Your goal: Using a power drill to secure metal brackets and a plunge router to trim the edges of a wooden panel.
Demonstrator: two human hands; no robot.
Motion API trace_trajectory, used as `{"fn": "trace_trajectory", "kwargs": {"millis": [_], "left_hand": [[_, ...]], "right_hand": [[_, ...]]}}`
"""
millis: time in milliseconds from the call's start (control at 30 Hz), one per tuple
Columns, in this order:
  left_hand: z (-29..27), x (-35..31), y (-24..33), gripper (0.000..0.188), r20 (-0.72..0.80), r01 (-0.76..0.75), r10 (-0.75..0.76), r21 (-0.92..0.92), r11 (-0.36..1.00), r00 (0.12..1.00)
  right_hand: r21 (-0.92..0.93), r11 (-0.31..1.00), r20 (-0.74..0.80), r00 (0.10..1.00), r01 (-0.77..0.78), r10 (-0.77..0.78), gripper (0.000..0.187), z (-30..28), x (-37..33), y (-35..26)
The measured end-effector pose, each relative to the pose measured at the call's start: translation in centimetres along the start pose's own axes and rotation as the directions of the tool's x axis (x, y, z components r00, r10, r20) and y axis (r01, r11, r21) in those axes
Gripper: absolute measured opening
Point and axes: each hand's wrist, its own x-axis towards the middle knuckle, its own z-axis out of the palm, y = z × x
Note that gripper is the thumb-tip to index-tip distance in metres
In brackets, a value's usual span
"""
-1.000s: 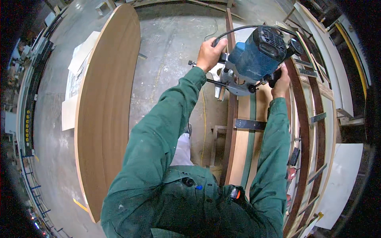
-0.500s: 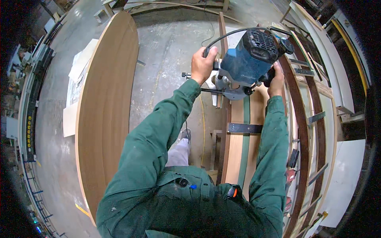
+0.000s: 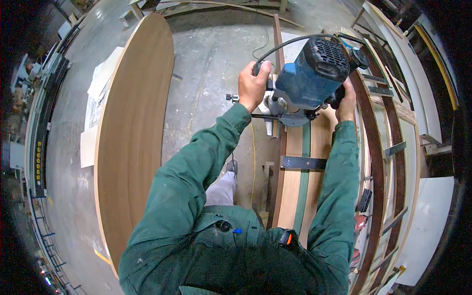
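A blue router (image 3: 312, 83) is positioned over the far part of the pale boards (image 3: 291, 194), its base close above or on them; contact cannot be told. The left hand (image 3: 251, 87) and right hand (image 3: 347, 101) each have their grip closed around a side handle, a spread hold that presumably balances the heavy motor and resists twisting. The black cable (image 3: 290, 43) arches over the top, an arrangement likely to keep it off the base; whether the left fingers also pin it is unclear. Nearer the body, a dark metal bar (image 3: 303, 163) crosses the boards and green strip (image 3: 303, 194), perhaps to tie them together. Well apart at left, a curved wooden panel (image 3: 132, 128) leaves an open aisle of concrete floor (image 3: 196, 93), giving standing room.
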Motion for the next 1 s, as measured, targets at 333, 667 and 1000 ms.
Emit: {"fn": "trace_trajectory", "kwargs": {"millis": [333,667,1000], "left_hand": [[0.0,0.1,-0.1,0.044,-0.008,-0.001,0.001,0.027,1.0,1.0],[0.1,0.3,-0.5,0.039,0.04,-0.001,-0.001,0.056,0.998,0.999],[-0.1,0.4,0.3,0.045,0.037,0.02,-0.025,0.129,0.992,0.999]], "right_hand": [[-0.01,0.999,-0.011,0.999,-0.045,0.044,0.031,0.8,-0.7,-0.9],[-0.068,0.995,0.007,0.998,-0.069,0.07,0.033,0.4,-0.8,-1.0],[-0.03,0.997,0.025,0.997,-0.068,0.069,0.028,0.5,-0.8,-1.1]]}}
